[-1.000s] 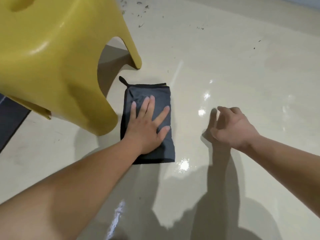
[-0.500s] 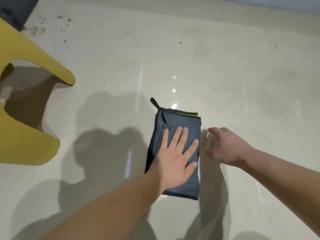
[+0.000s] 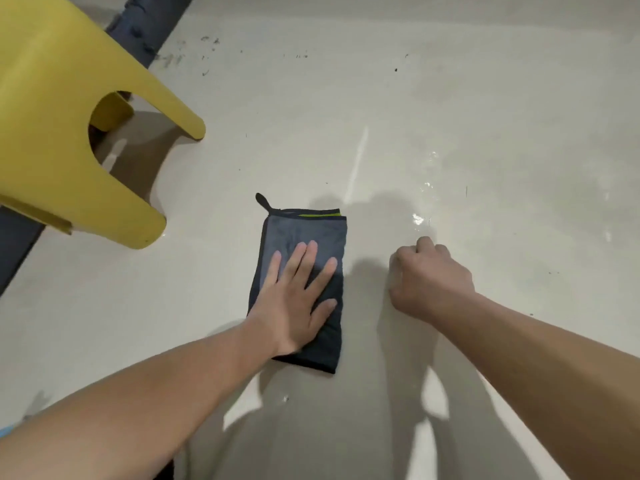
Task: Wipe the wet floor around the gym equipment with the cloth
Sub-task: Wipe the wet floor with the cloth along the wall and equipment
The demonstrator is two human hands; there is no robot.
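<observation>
A folded dark grey cloth (image 3: pixel 306 230) with a black hanging loop and a thin green edge lies flat on the glossy cream floor (image 3: pixel 485 133). My left hand (image 3: pixel 298 296) presses on its lower half, palm down and fingers spread. My right hand (image 3: pixel 429 278) rests on the bare floor just right of the cloth, curled into a fist with nothing in it. Wet glints (image 3: pixel 419 218) shine on the floor beyond my right hand.
A yellow plastic stool (image 3: pixel 52 116) stands at the left, its nearest leg a short way from the cloth. A dark bar or mat (image 3: pixel 152 19) runs behind it. Small dark specks (image 3: pixel 207 53) dot the far floor.
My left hand has kept pressing the cloth while sliding it over the floor, first away from the stool. My right hand's fingers have curled from loosely open into a fist.
</observation>
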